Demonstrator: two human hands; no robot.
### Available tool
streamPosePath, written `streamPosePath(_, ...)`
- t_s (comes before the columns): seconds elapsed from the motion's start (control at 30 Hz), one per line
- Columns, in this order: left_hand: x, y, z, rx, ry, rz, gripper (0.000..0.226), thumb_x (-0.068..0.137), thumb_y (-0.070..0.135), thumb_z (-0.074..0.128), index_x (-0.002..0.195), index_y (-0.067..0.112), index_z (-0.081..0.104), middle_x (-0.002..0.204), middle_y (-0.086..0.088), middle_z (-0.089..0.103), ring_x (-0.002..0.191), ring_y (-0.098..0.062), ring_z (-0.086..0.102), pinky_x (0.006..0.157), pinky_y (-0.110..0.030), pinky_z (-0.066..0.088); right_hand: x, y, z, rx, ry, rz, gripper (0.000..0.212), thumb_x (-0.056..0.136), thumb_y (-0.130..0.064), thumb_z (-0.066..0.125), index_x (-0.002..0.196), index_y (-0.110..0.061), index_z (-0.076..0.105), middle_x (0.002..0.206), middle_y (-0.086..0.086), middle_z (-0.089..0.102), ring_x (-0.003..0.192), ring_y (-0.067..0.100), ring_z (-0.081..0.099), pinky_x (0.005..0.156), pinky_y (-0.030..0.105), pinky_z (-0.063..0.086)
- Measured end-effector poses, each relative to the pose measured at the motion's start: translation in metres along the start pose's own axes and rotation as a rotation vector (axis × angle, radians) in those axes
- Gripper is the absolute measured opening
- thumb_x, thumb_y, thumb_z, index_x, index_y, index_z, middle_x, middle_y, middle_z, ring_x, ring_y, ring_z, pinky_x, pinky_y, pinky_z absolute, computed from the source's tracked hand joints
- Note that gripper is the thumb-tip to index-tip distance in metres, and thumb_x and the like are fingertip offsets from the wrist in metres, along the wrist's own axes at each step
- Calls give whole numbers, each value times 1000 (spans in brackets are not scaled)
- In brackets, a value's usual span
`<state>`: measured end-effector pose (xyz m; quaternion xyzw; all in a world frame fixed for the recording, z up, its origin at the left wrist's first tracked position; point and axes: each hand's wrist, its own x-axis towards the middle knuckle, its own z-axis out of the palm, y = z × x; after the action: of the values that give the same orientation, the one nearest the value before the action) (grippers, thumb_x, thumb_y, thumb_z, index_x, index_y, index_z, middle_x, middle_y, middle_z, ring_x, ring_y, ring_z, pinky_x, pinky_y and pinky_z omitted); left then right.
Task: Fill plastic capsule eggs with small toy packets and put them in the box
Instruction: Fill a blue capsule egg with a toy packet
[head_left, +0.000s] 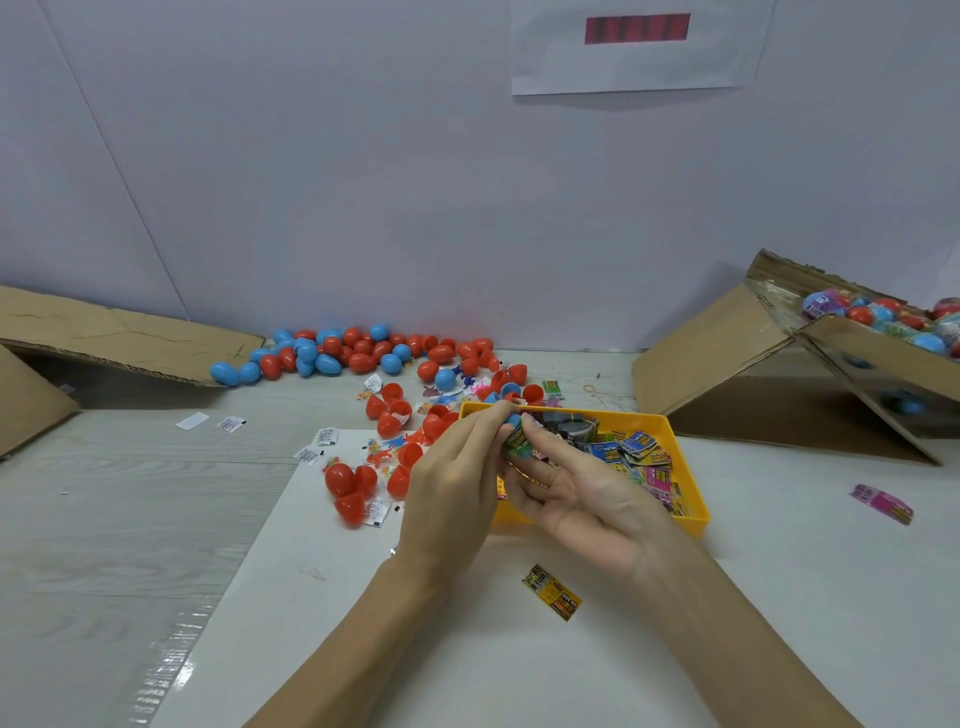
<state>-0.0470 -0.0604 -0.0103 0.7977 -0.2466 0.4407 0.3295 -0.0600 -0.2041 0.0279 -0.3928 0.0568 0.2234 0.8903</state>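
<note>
While glossy red and blue egg halves litter the pale tabletop, the left hand and right hand together pinch a blue capsule egg wrapped in crinkly printed film, above the yellow plastic tray; the cardboard box sits far right.

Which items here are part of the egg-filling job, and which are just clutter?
Job: left hand and right hand holding a blue egg with packet; yellow tray of packets; loose egg halves; box of filled eggs.

Lying about: flat cardboard, wall paper sheet, rubber band.
</note>
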Motion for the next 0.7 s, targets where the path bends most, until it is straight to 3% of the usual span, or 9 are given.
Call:
streamPosePath(0.17, -2, 0, 1, -52, 32, 1, 26, 104, 10, 52, 121, 2, 71, 112, -7, 75, 106, -13, 69, 95, -13, 51, -2, 1, 2, -11, 24, -19, 35, 73, -24, 88, 105, -12, 83, 113, 17, 76, 92, 24, 78, 74, 28, 61)
streamPosePath(0.27, -1, 3, 3, -176, 36, -104, 27, 103, 10, 53, 124, 8, 70, 117, 0, 73, 111, -8, 68, 93, -21, 55, -3, -1, 1, -61, 23, -85, 39, 81, -24, 84, 116, -10, 78, 111, 14, 76, 96, 23, 77, 76, 27, 61)
streamPosePath(0.43, 8, -1, -6, -378, -233, -139, 42, 102, 17, 60, 144, 18, 55, 138, 10, 61, 132, -13, 54, 106, -25, 46, -5, -7, -5, -222, 28, -222, 40, 89, -26, 75, 124, -7, 73, 117, 13, 76, 109, 21, 74, 88, 29, 61)
streamPosePath(0.57, 13, -11, -14, -264, -276, -62, 38, 93, 10, 73, 130, 13, 67, 126, 5, 67, 121, -11, 60, 101, -31, 50, -6, -4, -7, -411, 12, -293, 32, 100, -22, 63, 128, -8, 68, 118, 9, 77, 113, 21, 73, 92, 30, 60)
streamPosePath(0.7, 16, -13, -19, -221, -241, -43, 38, 85, 4, 80, 121, 7, 70, 118, -2, 69, 112, -8, 62, 96, -17, 50, -6, 0, -2, -681, 109, -397, 28, 92, -29, 76, 119, -25, 70, 106, -8, 80, 104, 9, 75, 84, 23, 61)
